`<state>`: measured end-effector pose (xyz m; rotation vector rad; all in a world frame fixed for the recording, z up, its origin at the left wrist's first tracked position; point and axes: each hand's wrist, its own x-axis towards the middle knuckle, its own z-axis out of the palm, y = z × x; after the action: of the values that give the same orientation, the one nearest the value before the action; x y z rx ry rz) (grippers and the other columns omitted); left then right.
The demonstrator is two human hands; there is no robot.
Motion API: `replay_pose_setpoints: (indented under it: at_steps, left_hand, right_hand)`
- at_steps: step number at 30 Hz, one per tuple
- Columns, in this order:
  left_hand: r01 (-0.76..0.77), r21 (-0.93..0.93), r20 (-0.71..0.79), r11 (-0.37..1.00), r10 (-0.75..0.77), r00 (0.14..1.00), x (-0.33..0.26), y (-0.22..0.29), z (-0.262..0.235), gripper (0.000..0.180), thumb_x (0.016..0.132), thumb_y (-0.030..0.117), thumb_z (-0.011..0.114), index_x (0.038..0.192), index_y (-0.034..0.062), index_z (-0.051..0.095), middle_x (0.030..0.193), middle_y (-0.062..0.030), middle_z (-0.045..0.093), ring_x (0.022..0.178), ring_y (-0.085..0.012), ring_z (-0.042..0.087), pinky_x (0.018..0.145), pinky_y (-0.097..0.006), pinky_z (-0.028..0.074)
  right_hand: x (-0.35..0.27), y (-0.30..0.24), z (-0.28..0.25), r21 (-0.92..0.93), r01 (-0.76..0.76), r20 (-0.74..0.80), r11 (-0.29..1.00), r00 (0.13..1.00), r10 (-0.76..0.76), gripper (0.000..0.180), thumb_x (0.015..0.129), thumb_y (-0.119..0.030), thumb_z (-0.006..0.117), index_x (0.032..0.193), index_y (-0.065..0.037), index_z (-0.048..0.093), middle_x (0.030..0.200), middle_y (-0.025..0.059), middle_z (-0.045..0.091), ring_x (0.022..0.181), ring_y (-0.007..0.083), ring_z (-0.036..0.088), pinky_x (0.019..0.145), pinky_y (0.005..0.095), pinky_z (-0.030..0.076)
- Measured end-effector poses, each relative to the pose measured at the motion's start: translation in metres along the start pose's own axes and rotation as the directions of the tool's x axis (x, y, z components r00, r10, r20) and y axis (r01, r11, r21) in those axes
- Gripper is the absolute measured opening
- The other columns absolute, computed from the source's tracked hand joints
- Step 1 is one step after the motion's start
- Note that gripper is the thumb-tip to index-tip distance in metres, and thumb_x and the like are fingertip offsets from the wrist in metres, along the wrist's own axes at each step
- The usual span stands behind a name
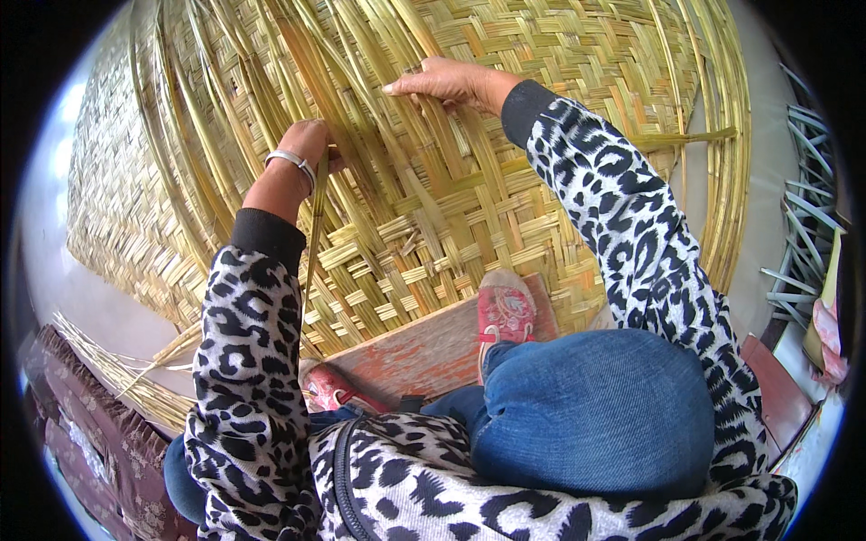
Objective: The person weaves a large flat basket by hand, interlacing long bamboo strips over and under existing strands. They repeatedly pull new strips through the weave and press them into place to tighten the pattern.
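A large woven mat [532, 216] of yellow-green split reed or bamboo strips spreads out before me. Long loose strips [216, 117] lie over its left and middle part, running toward the far edge. My left hand [309, 142], with a silver bangle at the wrist, is closed over the mat, and a narrow strip [316, 225] hangs from it toward me. Farther off and to the right, my right hand [444, 83] is closed on strips at the weave, its thumb pointing left. The fingertips of both hands are partly hidden.
A worn reddish wooden board [419, 352] lies on the mat's near edge, beside my red shoes [507, 311]. A bundle of thin strips [126, 379] and a dark patterned cloth [99, 451] are at the lower left. Grey slatted pieces [807, 207] stand at the right.
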<state>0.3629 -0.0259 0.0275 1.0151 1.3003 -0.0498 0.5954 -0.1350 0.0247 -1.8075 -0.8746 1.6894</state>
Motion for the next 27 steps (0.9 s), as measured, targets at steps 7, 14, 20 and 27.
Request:
replay_pose_setpoints:
  at_steps: [7,14,20,27]
  left_hand:
    - [-0.060,-0.028,0.407,0.998,0.066,0.911,0.025,-0.019,-0.026,0.016,0.087,0.004,0.061,0.101,0.0002,0.065,0.086,-0.0090,0.068,0.076,-0.0208,0.067,0.069,-0.033,0.055]
    - [-0.096,-0.149,0.250,0.984,0.131,0.959,0.017,-0.031,-0.011,0.030,0.101,0.021,0.044,0.109,-0.0015,0.062,0.100,-0.0115,0.069,0.094,-0.0268,0.069,0.081,-0.040,0.056]
    - [0.079,-0.415,0.419,0.906,0.113,0.901,-0.019,-0.018,-0.002,0.050,0.105,0.031,0.039,0.130,-0.0114,0.046,0.123,-0.0260,0.061,0.116,-0.0366,0.061,0.101,-0.044,0.052]
    - [-0.026,-0.338,0.683,0.941,0.264,0.681,-0.019,-0.007,-0.001,0.051,0.101,0.030,0.047,0.136,-0.0062,0.049,0.139,-0.0254,0.052,0.132,-0.0360,0.049,0.105,-0.046,0.048]
  right_hand:
    - [-0.014,0.009,0.000,0.140,0.229,0.001,0.963,0.973,-0.232,0.036,0.087,-0.046,0.074,0.090,-0.011,0.066,0.080,-0.0020,0.062,0.066,0.0083,0.058,0.065,0.0267,0.051]
    - [0.000,-0.012,-0.023,0.685,0.228,0.081,0.692,0.920,-0.384,0.056,0.101,-0.047,0.051,0.125,0.004,0.057,0.112,0.0193,0.068,0.095,0.0210,0.069,0.083,0.0273,0.058]
    - [-0.004,-0.014,-0.011,0.654,0.147,0.200,0.742,0.913,-0.357,0.061,0.108,-0.040,0.024,0.131,0.009,0.051,0.122,0.0278,0.062,0.095,0.0234,0.070,0.072,0.0240,0.061]
    - [0.011,-0.019,-0.003,0.663,-0.013,0.406,0.748,0.846,-0.345,0.042,0.100,-0.029,0.058,0.127,0.003,0.054,0.120,0.0200,0.064,0.088,0.0208,0.071,0.068,0.0270,0.061]
